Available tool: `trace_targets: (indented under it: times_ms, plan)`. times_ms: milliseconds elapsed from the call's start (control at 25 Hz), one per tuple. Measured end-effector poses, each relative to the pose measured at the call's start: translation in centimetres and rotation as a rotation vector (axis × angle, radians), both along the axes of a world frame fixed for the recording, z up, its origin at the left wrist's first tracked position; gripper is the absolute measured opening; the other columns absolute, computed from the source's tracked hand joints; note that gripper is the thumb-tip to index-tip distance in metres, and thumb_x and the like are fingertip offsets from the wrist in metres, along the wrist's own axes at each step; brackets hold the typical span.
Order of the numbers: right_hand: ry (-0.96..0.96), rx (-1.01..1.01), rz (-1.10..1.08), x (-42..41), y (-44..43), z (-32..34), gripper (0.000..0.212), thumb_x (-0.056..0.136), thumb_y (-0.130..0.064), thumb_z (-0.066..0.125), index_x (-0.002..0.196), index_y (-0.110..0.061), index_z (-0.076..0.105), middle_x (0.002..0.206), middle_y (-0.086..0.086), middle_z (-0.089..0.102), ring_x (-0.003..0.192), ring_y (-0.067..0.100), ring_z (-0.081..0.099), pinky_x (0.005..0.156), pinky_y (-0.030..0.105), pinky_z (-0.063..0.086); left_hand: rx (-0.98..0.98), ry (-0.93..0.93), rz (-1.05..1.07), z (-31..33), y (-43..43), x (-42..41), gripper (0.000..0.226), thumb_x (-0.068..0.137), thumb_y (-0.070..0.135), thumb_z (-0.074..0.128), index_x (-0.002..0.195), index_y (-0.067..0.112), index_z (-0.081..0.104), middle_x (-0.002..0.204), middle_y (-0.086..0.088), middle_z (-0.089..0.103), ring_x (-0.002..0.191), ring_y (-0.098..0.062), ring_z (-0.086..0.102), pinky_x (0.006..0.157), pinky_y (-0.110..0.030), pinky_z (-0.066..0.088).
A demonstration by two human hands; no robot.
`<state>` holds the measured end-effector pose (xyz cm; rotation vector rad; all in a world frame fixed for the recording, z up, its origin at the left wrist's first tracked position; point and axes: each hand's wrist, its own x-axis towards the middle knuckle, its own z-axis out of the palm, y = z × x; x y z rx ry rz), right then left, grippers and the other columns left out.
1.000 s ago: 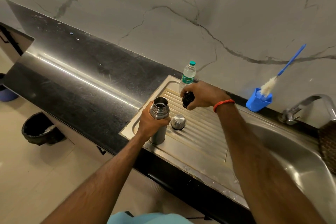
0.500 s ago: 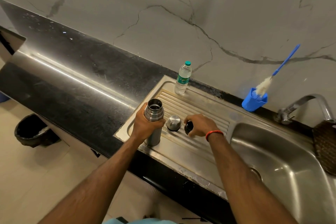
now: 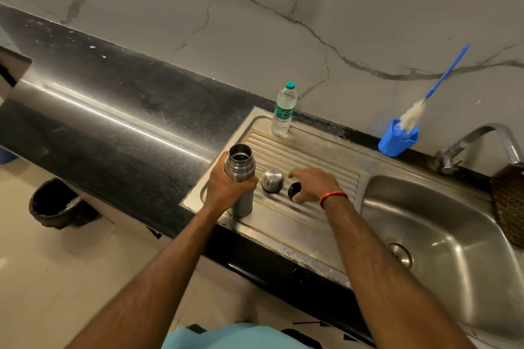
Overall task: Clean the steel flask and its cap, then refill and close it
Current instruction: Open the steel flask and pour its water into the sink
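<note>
I am holding the flask [image 3: 239, 164] with my left grip [image 3: 226, 190], fingers wrapped round its middle. It is standing upright, mouth open, on the drain board [image 3: 312, 156], near the front edge of the table [image 3: 127, 133]. Just beside it the cap [image 3: 272, 180] is sitting dome up, and next to that the black plug [image 3: 293, 189] is lying. My right grip [image 3: 314, 184] is hanging open over the plug, fingers loose. I cannot tell if the thumb is touching it. Farther back a bottle [image 3: 283, 112] is standing, and a brush [image 3: 411, 117] is leaning in a cup [image 3: 395, 143] by the tap [image 3: 482, 133]. I am thinking a bump could send the plug rolling along the grooves into the sink [image 3: 439, 221]. The flask could tip off the edge if I am letting go carelessly.
</note>
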<state>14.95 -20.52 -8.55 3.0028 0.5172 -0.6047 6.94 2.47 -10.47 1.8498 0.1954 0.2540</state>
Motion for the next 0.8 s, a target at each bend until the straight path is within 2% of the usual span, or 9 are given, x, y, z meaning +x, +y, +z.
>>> trace_targets:
  times_ms: [160,320,520,680,760,800]
  plan:
    - [-0.073,0.038,0.046,0.5,1.2,2.7,0.066,0.083,-0.052,0.072,0.141,-0.037,0.046,0.144,0.0,0.053,0.13,0.027,0.048,0.107,0.049,0.037,0.091,0.026,0.014,0.0,0.5,-0.2,0.081,0.052,0.051,0.09,0.122,0.034,0.053,0.113,0.01,0.066,0.103,-0.009,0.065,0.088,-0.041,0.059]
    - [-0.141,0.188,0.129,-0.1,3.1,5.6,0.063,0.085,-0.047,0.073,0.141,-0.036,0.047,0.146,-0.001,0.052,0.133,0.025,0.046,0.111,0.048,0.034,0.097,-0.074,0.081,0.4,0.0,-1.6,0.079,0.058,0.043,0.095,0.123,0.028,0.054,0.115,0.01,0.065,0.105,-0.007,0.064,0.087,-0.036,0.059]
    - [0.095,0.473,0.18,-2.5,5.5,6.3,0.089,0.074,-0.034,0.086,0.149,-0.031,0.039,0.148,0.002,0.051,0.133,0.022,0.048,0.109,0.044,0.042,0.143,-0.155,0.099,1.5,0.5,-1.6,0.072,0.055,0.055,0.091,0.114,0.018,0.069,0.104,0.007,0.076,0.092,-0.005,0.072,0.079,-0.038,0.063]
    - [0.085,0.626,0.142,-3.4,5.9,5.5,0.093,0.073,-0.037,0.087,0.15,-0.029,0.034,0.146,0.004,0.053,0.131,0.025,0.05,0.106,0.048,0.046,0.151,-0.246,0.045,3.8,0.1,-1.6,0.064,0.059,0.052,0.091,0.109,0.017,0.073,0.099,0.007,0.077,0.086,-0.006,0.073,0.075,-0.035,0.063]
    - [0.083,0.769,0.106,-3.8,5.5,6.1,0.093,0.072,-0.034,0.088,0.149,-0.027,0.035,0.143,0.003,0.055,0.127,0.022,0.054,0.104,0.042,0.048,0.137,-0.295,-0.018,5.4,-0.6,-1.3,0.06,0.06,0.047,0.092,0.108,0.016,0.074,0.098,0.007,0.077,0.086,-0.007,0.074,0.073,-0.029,0.062]
    - [0.078,0.838,0.081,-4.1,5.3,6.3,0.094,0.072,-0.032,0.089,0.148,-0.025,0.035,0.14,0.002,0.057,0.123,0.02,0.055,0.101,0.035,0.049,0.123,-0.32,-0.051,6.1,-1.1,-1.1,0.06,0.061,0.044,0.093,0.11,0.014,0.074,0.1,0.007,0.077,0.088,-0.009,0.074,0.074,-0.027,0.062]
